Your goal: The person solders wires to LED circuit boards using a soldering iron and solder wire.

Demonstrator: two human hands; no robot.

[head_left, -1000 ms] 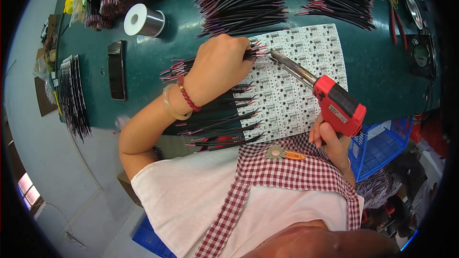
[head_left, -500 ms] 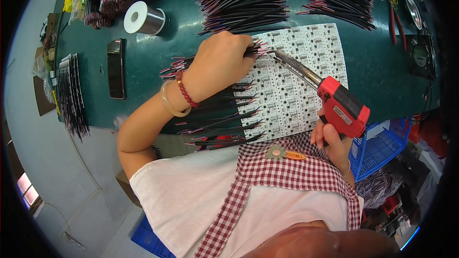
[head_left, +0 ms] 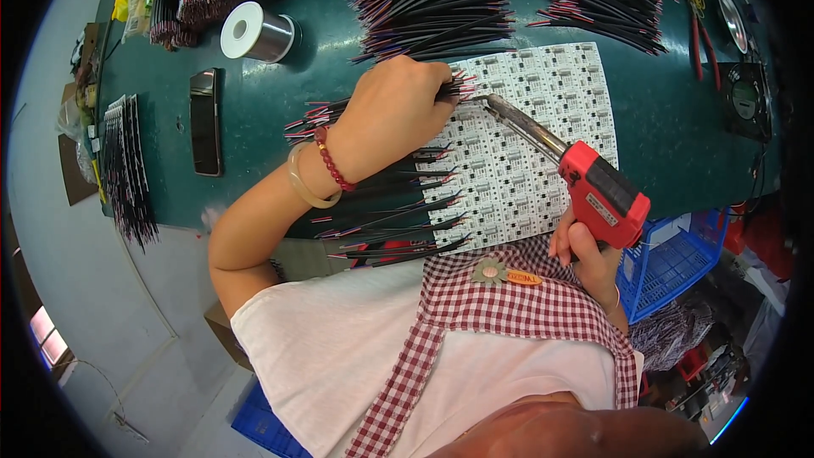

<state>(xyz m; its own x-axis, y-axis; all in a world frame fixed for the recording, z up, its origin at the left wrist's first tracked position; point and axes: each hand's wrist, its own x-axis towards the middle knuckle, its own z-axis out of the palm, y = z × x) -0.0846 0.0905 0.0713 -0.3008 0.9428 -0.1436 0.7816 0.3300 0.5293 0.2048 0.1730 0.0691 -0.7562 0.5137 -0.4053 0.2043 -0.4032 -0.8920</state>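
Inside the left hand [head_left: 400,110], a bunch of black wires [head_left: 462,86] is pinched, with coloured ends poking out just right of the grip. Under those ends, a white circuit sheet [head_left: 560,131] is spread. Farther right, a red soldering gun [head_left: 604,195] is held by the right hand [head_left: 591,256], its tip near the ends.

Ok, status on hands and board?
Left fingers holding wire bundle. Right fingers gripping soldering gun, tip near wires' ends. White circuit board beneath, partly hidden by gun.

A dark phone [head_left: 205,123] lay on the green surface [head_left: 670,136], a shiny round dish [head_left: 731,19] near red-handled pliers [head_left: 696,47], and a blue crate [head_left: 678,265] sat lower down.
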